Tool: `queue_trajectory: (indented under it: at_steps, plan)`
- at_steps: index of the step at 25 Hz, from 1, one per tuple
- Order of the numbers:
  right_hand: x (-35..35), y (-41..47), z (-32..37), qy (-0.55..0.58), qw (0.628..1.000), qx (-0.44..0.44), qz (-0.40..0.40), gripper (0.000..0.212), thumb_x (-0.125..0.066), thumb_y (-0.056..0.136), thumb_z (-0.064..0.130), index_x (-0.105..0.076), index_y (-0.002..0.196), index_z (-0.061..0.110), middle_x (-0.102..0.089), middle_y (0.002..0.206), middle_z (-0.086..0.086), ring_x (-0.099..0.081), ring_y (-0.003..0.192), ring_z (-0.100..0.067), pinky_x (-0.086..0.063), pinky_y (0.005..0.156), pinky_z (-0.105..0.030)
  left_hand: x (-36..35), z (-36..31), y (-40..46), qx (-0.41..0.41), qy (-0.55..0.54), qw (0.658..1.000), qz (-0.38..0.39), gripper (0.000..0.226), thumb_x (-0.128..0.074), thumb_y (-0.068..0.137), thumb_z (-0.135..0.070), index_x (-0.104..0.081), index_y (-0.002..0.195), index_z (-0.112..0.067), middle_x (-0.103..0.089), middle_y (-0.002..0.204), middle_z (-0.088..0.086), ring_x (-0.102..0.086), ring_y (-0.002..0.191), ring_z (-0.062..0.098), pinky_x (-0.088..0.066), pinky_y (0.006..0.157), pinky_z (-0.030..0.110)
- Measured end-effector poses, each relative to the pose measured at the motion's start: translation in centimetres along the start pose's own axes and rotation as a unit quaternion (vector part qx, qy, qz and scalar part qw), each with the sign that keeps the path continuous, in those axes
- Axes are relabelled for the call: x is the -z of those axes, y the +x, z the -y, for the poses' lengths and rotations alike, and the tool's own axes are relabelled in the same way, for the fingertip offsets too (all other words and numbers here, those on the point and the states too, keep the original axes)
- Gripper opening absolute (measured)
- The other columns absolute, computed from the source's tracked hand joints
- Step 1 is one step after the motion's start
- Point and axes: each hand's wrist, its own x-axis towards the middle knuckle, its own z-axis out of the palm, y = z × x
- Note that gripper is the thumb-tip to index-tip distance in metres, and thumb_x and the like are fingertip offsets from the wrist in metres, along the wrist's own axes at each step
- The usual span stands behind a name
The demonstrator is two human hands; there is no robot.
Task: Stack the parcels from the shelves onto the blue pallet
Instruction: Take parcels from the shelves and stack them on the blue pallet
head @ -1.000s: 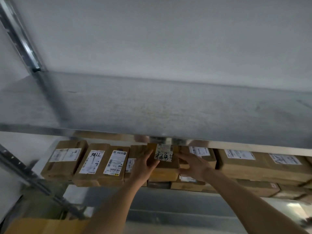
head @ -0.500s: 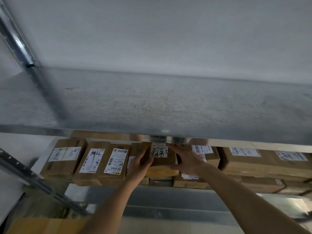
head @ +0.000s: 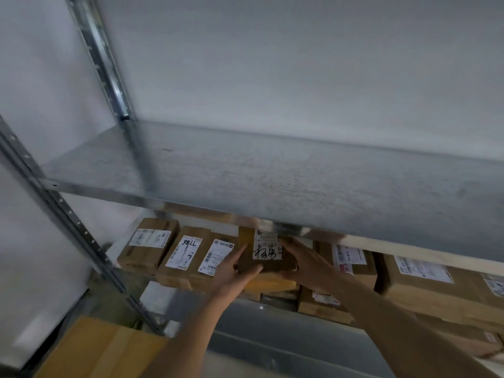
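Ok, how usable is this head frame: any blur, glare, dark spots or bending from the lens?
Head view: dim overall, the parcel between the left hand and right hand sits in shadow under the upper shelf; glare on the shelf's front lip; soft blur throughout, label print mostly unreadable; wide-angle bending of the upright post.

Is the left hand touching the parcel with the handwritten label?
Touching. The head view shows the left hand pressed against the parcel, thumb across its front edge.
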Motion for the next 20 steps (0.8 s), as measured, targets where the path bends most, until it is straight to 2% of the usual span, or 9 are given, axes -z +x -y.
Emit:
queue_trajectory:
  at_steps: [3, 8, 9, 11, 13, 15, 17, 19, 20]
  plan:
    - [0.0, -1.7, 0.9, -0.006, 0.999, 0.036, 0.003, 0.096, -0.070, 0.088, 0.050, -0.012, 0.162, 0.032, -0.027, 0.163, 0.005, -0.034, 0.147, -0.023, -0.036, 0.119, -0.050, 0.6, -0.7, -3.0, 0.004, 0.008, 1.000, -0.024, 0.081, -0.077, 0.077, -0.057, -0.042, 0.146, -0.035, -0.053, 0.133, -0.024, -0.054, 0.120, 0.000, -0.047, 0.104, 0.027]
    - [0.1, -5.5, 2.6, 0.031, 0.992, 0.123, 0.027, 0.102, -0.064, 0.080, 0.070, -0.018, 0.162, 0.030, -0.035, 0.162, 0.002, -0.036, 0.147, -0.022, -0.033, 0.120, -0.052, 0.2, -3.7, -10.5, 0.034, 0.030, 0.994, -0.103, 0.065, -0.079, 0.081, -0.043, -0.043, 0.135, -0.040, -0.043, 0.120, -0.035, -0.049, 0.115, -0.001, -0.045, 0.088, 0.008]
    - [0.2, -6.6, 2.9, 0.033, 0.989, 0.142, 0.031, 0.102, -0.061, 0.078, 0.074, -0.018, 0.161, 0.034, -0.035, 0.162, 0.003, -0.035, 0.147, -0.020, -0.033, 0.120, -0.053, 0.0, -4.4, -12.3, 0.035, 0.033, 0.992, -0.120, 0.068, -0.078, 0.080, -0.046, -0.042, 0.138, -0.040, -0.043, 0.123, -0.033, -0.048, 0.118, 0.001, -0.045, 0.092, 0.011]
    - [0.0, -9.0, 3.4, 0.050, 0.983, 0.173, 0.040, 0.095, -0.066, 0.080, 0.070, -0.022, 0.159, 0.040, -0.038, 0.160, 0.009, -0.039, 0.144, -0.013, -0.035, 0.119, -0.050, -0.2, -5.2, -15.6, 0.037, 0.055, 0.985, -0.157, 0.081, -0.078, 0.078, -0.054, -0.041, 0.147, -0.033, -0.042, 0.137, -0.023, -0.046, 0.126, 0.007, -0.043, 0.103, 0.025]
    - [0.2, -11.0, 4.5, 0.060, 0.977, 0.199, 0.048, 0.091, -0.073, 0.083, 0.060, -0.026, 0.158, 0.041, -0.038, 0.159, 0.014, -0.040, 0.142, -0.008, -0.036, 0.119, -0.044, -0.1, -6.3, -18.9, 0.047, 0.059, 0.979, -0.190, 0.087, -0.079, 0.075, -0.055, -0.041, 0.149, -0.029, -0.040, 0.146, -0.015, -0.047, 0.127, 0.011, -0.043, 0.107, 0.032]
    - [0.5, -12.7, 6.1, 0.063, 0.969, 0.233, 0.052, 0.094, -0.074, 0.080, 0.062, -0.026, 0.158, 0.042, -0.034, 0.160, 0.015, -0.037, 0.143, -0.007, -0.035, 0.120, -0.042, 0.3, -7.2, -21.8, 0.064, 0.054, 0.972, -0.221, 0.092, -0.080, 0.070, -0.061, -0.042, 0.149, -0.031, -0.038, 0.152, -0.011, -0.048, 0.129, 0.012, -0.044, 0.108, 0.034]
    - [0.7, -13.8, 7.7, 0.068, 0.961, 0.262, 0.065, 0.097, -0.075, 0.078, 0.066, -0.024, 0.158, 0.045, -0.032, 0.161, 0.017, -0.035, 0.145, -0.006, -0.033, 0.121, -0.043, 1.1, -7.9, -24.6, 0.063, 0.050, 0.967, -0.243, 0.094, -0.079, 0.069, -0.063, -0.041, 0.149, -0.032, -0.037, 0.154, -0.012, -0.048, 0.127, 0.008, -0.044, 0.102, 0.023]
    - [0.5, -14.7, 9.3, 0.067, 0.954, 0.281, 0.077, 0.098, -0.076, 0.076, 0.067, -0.024, 0.157, 0.047, -0.032, 0.160, 0.017, -0.035, 0.145, -0.007, -0.034, 0.121, -0.045, 2.0, -9.2, -27.5, 0.063, 0.049, 0.963, -0.256, 0.089, -0.080, 0.075, -0.053, -0.040, 0.150, -0.029, -0.038, 0.152, -0.014, -0.048, 0.123, 0.005, -0.043, 0.086, 0.008]
    - [0.4, -15.0, 10.2, 0.067, 0.952, 0.288, 0.081, 0.101, -0.075, 0.072, 0.072, -0.022, 0.156, 0.050, -0.032, 0.161, 0.016, -0.035, 0.146, -0.010, -0.035, 0.120, -0.048, 2.6, -9.6, -28.9, 0.063, 0.055, 0.962, -0.261, 0.088, -0.080, 0.076, -0.050, -0.039, 0.151, -0.028, -0.038, 0.152, -0.014, -0.048, 0.122, 0.004, -0.042, 0.082, 0.006]
